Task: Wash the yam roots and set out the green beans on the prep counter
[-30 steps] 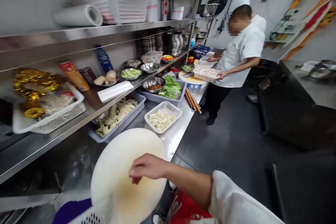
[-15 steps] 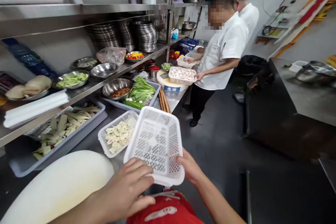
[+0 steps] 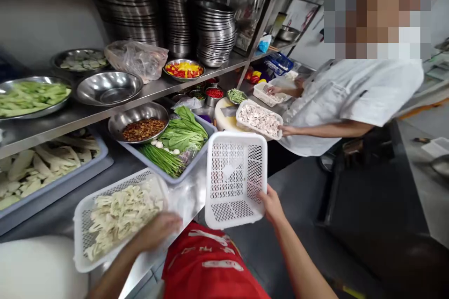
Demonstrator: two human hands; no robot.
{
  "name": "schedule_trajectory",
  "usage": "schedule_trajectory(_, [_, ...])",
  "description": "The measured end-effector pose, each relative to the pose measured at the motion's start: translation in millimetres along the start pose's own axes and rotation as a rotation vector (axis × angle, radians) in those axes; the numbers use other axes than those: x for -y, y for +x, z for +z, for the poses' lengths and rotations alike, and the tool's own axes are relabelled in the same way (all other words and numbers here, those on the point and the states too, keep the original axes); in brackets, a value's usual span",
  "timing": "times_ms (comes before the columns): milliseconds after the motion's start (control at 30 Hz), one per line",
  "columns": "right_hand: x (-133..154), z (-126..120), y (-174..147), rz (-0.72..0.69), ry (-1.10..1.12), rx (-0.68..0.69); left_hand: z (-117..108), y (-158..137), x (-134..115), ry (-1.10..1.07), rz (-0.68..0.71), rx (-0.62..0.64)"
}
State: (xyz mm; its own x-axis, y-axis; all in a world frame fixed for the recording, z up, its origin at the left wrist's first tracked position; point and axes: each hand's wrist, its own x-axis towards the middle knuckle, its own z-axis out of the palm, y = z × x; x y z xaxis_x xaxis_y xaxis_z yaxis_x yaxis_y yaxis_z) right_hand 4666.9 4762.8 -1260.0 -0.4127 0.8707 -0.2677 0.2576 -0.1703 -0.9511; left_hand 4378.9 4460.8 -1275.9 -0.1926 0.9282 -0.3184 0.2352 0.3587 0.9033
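Observation:
My right hand (image 3: pixel 272 205) grips the right side of an empty white plastic basket (image 3: pixel 262 168), which is tilted with its inside facing me. My left hand (image 3: pixel 162 230) is at the near right side of another white basket (image 3: pixel 80 224), which holds pale sliced vegetables (image 3: pixel 121 215). Motion smears its fingers, so whether it touches that rim I cannot tell. Behind these stands a grey-blue tray (image 3: pixel 210 133) of leafy greens (image 3: pixel 185 131), with a steel bowl (image 3: pixel 163 114) of brown pieces resting on its corner.
A co-worker in a white jacket (image 3: pixel 326 98) holds a basket of pale pieces (image 3: pixel 259 119) ahead. A round white board (image 3: pixel 38 266) lies at lower left. Above the counter, a steel shelf (image 3: pixel 150 91) carries bowls of cut vegetables and stacked pans (image 3: pixel 215 32).
My left hand has let go of the empty basket and moved left to the vegetable basket. My right hand keeps the empty basket, now more upright. The view has come closer to the counter.

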Motion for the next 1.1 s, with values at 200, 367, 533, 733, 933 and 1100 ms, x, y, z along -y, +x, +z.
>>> schedule_trajectory(200, [-4, -28, 81, 0.06, -0.165, -0.048, -106, 218, -94, 0.498, 0.229, -0.435])
schedule_trajectory(367, [19, -38, 137, 0.041, -0.149, 0.099, -123, 342, -101, 1.064, 0.067, -0.245])
schedule_trajectory(533, [53, -32, 214, -0.015, -0.182, 0.229, -108, 357, -81, 1.177, -0.135, -0.23])
schedule_trajectory(733, [83, -13, 310, -0.066, -0.27, 0.296, -95, 370, -84, 1.264, -0.234, -0.165])
schedule_trajectory(933, [125, -26, 393, -0.175, -0.288, 0.328, -118, 381, -81, 0.857, -0.218, -0.253])
schedule_trajectory(1100, [147, -100, 459, -0.002, -0.194, 0.3, -121, 373, -106, 0.645, -0.253, -0.573])
